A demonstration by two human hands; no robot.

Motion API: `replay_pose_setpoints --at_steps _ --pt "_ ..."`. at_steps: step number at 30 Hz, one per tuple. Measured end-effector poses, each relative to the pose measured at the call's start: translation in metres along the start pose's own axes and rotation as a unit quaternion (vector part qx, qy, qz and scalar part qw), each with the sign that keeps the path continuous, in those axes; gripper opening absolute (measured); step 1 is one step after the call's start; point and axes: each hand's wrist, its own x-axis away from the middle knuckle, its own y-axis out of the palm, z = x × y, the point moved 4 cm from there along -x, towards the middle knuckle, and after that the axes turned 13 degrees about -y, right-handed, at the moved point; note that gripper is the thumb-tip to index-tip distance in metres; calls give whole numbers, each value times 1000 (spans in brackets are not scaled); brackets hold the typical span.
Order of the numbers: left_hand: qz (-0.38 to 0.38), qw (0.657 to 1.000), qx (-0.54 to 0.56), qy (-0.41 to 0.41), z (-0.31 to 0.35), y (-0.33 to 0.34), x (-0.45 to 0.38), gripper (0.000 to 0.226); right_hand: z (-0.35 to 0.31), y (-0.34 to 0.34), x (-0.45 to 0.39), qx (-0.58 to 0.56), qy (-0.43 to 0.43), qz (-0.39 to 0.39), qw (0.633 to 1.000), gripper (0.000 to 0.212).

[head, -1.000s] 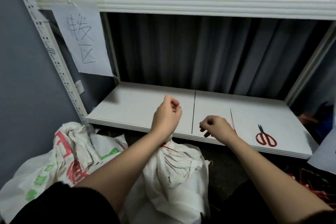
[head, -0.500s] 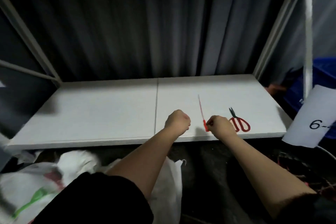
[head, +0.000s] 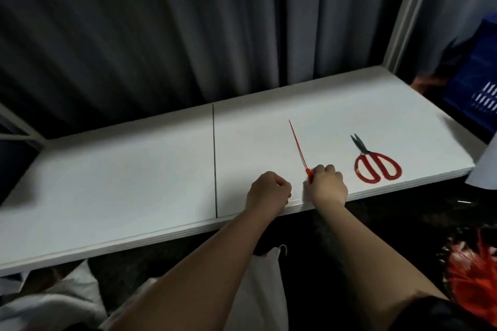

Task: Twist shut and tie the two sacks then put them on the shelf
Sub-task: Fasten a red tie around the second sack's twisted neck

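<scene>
A thin red cable tie [head: 298, 147] lies on the white shelf [head: 134, 169], pointing away from me. My right hand [head: 326, 187] pinches its near end at the shelf's front edge. My left hand [head: 269, 195] is a closed fist just left of it, resting on the edge with nothing visible in it. Below the shelf, parts of the two white sacks show: one [head: 265, 285] under my left forearm, another [head: 53, 301] at the bottom left. Both are mostly hidden by my arms.
Red-handled scissors [head: 376, 164] lie on the shelf to the right of my hands. A dark curtain hangs behind the shelf. A blue crate [head: 476, 72] stands at the far right. A bundle of red ties [head: 473, 274] lies on the floor at the lower right.
My view swung up and right from the sacks to the shelf. My right hand reached the red cable tie and closed on its end. My left hand left the sack and came beside it.
</scene>
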Motion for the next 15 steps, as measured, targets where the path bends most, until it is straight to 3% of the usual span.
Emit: replay_pose_setpoints --at_steps 4,11,15 --pt "-1 1000 -3 0 -4 -2 -8 20 4 10 -3 -19 2 18 1000 29" --pt "1 1000 -10 0 6 -23 11 20 3 -1 4 -99 15 -55 993 25" --pt "-14 1000 2 18 23 -56 42 14 -23 -37 19 -188 -18 -65 980 11"
